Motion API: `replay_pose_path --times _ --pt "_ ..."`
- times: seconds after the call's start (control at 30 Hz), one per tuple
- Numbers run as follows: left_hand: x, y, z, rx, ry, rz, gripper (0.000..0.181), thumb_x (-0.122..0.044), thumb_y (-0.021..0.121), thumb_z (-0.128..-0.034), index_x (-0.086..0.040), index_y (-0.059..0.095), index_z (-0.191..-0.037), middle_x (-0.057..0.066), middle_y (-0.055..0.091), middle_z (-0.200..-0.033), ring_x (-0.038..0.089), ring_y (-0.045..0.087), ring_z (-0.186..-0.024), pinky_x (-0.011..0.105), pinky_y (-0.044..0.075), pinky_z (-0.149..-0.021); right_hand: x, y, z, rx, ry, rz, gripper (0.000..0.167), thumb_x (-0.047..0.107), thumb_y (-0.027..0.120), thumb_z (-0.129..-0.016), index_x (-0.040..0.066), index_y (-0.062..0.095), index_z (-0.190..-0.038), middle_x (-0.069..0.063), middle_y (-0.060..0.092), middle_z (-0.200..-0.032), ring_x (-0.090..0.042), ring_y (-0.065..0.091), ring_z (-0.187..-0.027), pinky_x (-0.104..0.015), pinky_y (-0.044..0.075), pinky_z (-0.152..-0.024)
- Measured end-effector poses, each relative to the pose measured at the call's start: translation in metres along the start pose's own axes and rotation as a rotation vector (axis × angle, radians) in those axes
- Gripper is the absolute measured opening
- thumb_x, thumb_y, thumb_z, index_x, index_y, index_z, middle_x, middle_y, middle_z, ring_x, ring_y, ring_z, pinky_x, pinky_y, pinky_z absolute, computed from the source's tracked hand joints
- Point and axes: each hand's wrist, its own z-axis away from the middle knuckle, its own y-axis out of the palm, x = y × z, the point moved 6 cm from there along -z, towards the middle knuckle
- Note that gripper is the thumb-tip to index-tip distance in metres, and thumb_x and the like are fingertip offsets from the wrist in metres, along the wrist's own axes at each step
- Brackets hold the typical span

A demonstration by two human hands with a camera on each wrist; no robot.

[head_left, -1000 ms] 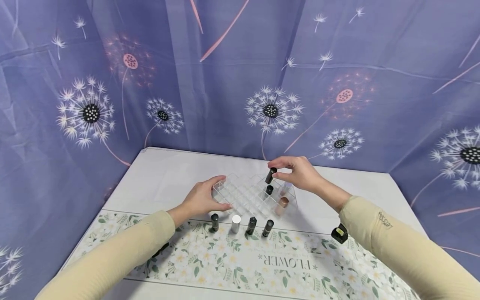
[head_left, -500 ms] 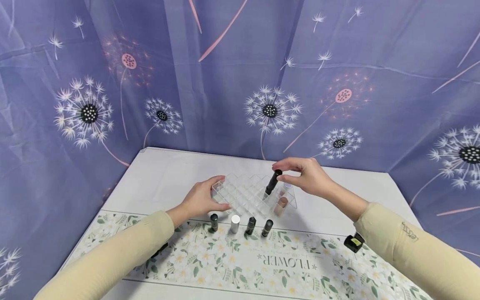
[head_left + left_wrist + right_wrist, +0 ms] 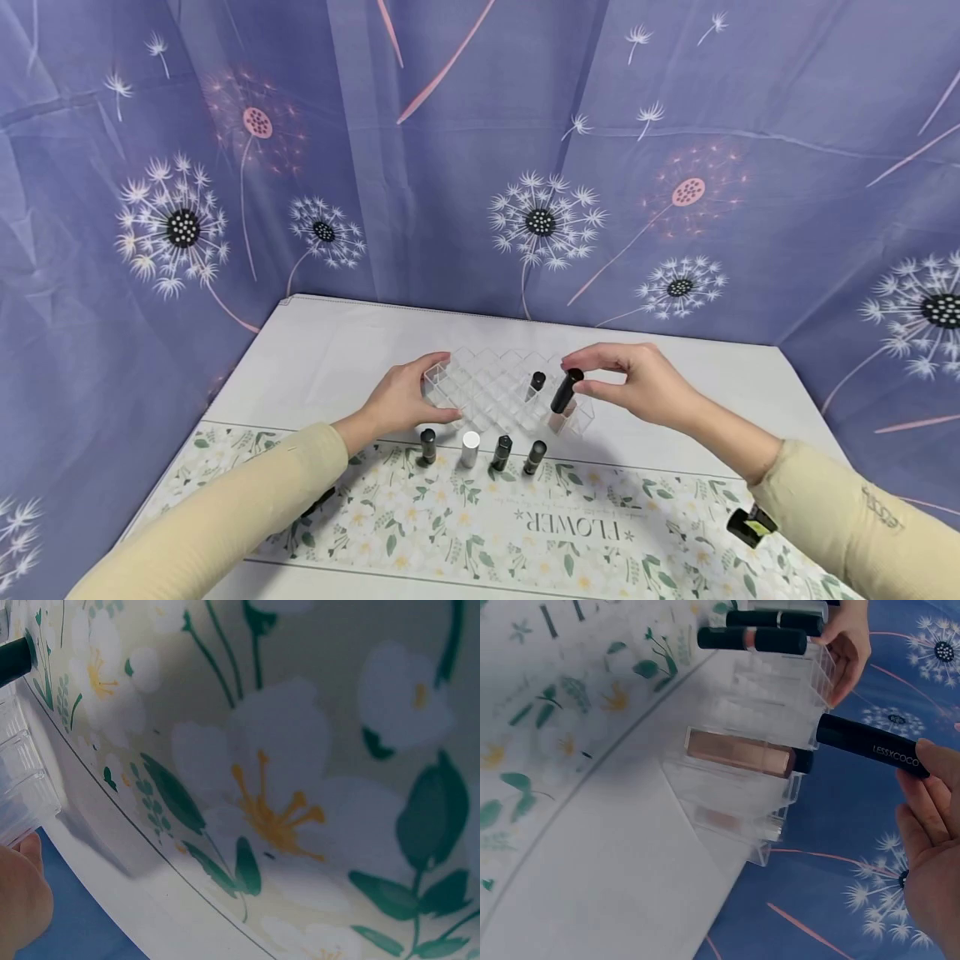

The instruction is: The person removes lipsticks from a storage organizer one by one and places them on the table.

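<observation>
In the head view my left hand [image 3: 405,393] grips the left end of a clear plastic lipstick organizer [image 3: 480,387], fingers on the far side and thumb on the near side. My right hand [image 3: 637,385] pinches the top of a black lipstick tube [image 3: 566,395], tilted, over the organizer's right part. Pale lettering marks this black lipstick tube [image 3: 870,744] in the right wrist view, where its lower end is apart from the organizer. One black-capped tube [image 3: 537,382] stands in a compartment. A pinkish-brown tube [image 3: 739,754] shows through the clear wall. The left wrist view catches part of my left hand [image 3: 22,900].
In front of the organizer stands a row of tubes: a black tube [image 3: 428,446], a silver-white tube [image 3: 470,448] and two more black tubes. Beneath lies a white table cover [image 3: 337,337] with a floral band [image 3: 450,517]. A purple dandelion curtain [image 3: 442,233] rises behind.
My right hand has moved right and nearer the person, carrying the black lipstick tube. It now hides the copper cap that showed earlier. The left hand and organizer stay put.
</observation>
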Motion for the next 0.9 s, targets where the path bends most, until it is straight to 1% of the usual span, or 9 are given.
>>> replay_pose_path --times 0.1,0.17,0.27,0.43,0.6,0.67,0.73,0.8,0.9 --pt "0.0 0.0 0.0 -0.003 -0.004 -0.002 0.103 -0.05 0.096 -0.0742 -0.016 0.051 -0.16 0.003 0.07 -0.137 0.015 0.057 -0.078 0.039 0.053 -0.078 -0.001 0.005 0.009 0.001 0.0 -0.003 0.032 0.009 0.083 -0.094 0.016 0.079 -0.125 0.007 0.08 -0.119 -0.009 0.072 -0.116 -0.029 0.057 -0.103" --pt "-0.001 0.0 0.001 -0.006 -0.006 -0.003 0.103 -0.05 0.097 -0.0741 -0.016 0.051 -0.16 0.003 0.069 -0.14 0.015 0.059 -0.081 0.041 0.054 -0.082 -0.002 0.009 0.014 0.006 -0.002 -0.01 0.031 0.009 0.083 -0.094 0.015 0.079 -0.125 0.007 0.08 -0.119 -0.009 0.072 -0.116 -0.029 0.057 -0.103" --pt "-0.002 -0.001 0.001 -0.01 -0.006 -0.008 0.103 -0.049 0.097 -0.0739 -0.017 0.051 -0.16 0.004 0.069 -0.141 0.016 0.059 -0.082 0.043 0.055 -0.086 -0.004 0.015 0.022 0.012 0.0 -0.028 0.031 0.009 0.083 -0.094 0.014 0.079 -0.124 0.007 0.08 -0.119 -0.01 0.073 -0.115 -0.03 0.057 -0.103" --pt "-0.001 -0.001 0.001 -0.011 0.0 -0.014 0.102 -0.05 0.096 -0.074 -0.016 0.051 -0.159 0.005 0.069 -0.141 0.014 0.058 -0.079 0.043 0.055 -0.085 -0.011 0.026 0.034 0.023 0.001 -0.063 0.032 0.009 0.082 -0.095 0.019 0.078 -0.125 0.005 0.079 -0.121 -0.011 0.074 -0.114 -0.026 0.056 -0.103" --pt "-0.002 0.0 0.001 -0.006 0.002 -0.003 0.102 -0.049 0.096 -0.0746 -0.015 0.051 -0.16 0.004 0.068 -0.144 0.015 0.057 -0.079 0.043 0.054 -0.084 -0.016 0.039 0.043 0.031 0.005 -0.079 0.032 0.009 0.082 -0.095 0.017 0.078 -0.125 0.001 0.079 -0.122 -0.01 0.075 -0.11 -0.03 0.057 -0.103" --pt "-0.001 0.0 0.001 -0.006 0.001 -0.001 0.102 -0.049 0.096 -0.0747 -0.016 0.051 -0.16 0.004 0.069 -0.141 0.015 0.056 -0.078 0.042 0.053 -0.084 -0.018 0.044 0.046 0.031 0.01 -0.08 0.031 0.009 0.083 -0.094 0.015 0.078 -0.124 0.002 0.079 -0.123 -0.01 0.075 -0.11 -0.032 0.058 -0.103" --pt "0.0 0.0 0.001 -0.005 -0.002 -0.006 0.102 -0.05 0.096 -0.0748 -0.016 0.051 -0.16 0.003 0.071 -0.135 0.014 0.055 -0.076 0.041 0.052 -0.083 -0.019 0.049 0.048 0.036 0.01 -0.078 0.031 0.008 0.083 -0.094 0.014 0.079 -0.124 0.003 0.079 -0.123 -0.011 0.074 -0.111 -0.033 0.059 -0.102" --pt "0.0 0.001 0.0 -0.004 -0.003 -0.011 0.102 -0.051 0.095 -0.0751 -0.017 0.051 -0.16 0.003 0.073 -0.127 0.014 0.054 -0.075 0.041 0.052 -0.081 -0.02 0.053 0.05 0.039 0.007 -0.074 0.032 0.008 0.083 -0.093 0.016 0.079 -0.124 0.002 0.078 -0.124 -0.012 0.074 -0.113 -0.035 0.059 -0.101" --pt "0.0 0.0 0.001 -0.005 -0.004 -0.008 0.101 -0.051 0.095 -0.0753 -0.018 0.051 -0.16 0.003 0.073 -0.123 0.014 0.054 -0.075 0.041 0.051 -0.08 -0.022 0.058 0.053 0.043 0.011 -0.072 0.033 0.007 0.083 -0.093 0.018 0.079 -0.125 0.002 0.078 -0.124 -0.012 0.073 -0.115 -0.036 0.06 -0.1"
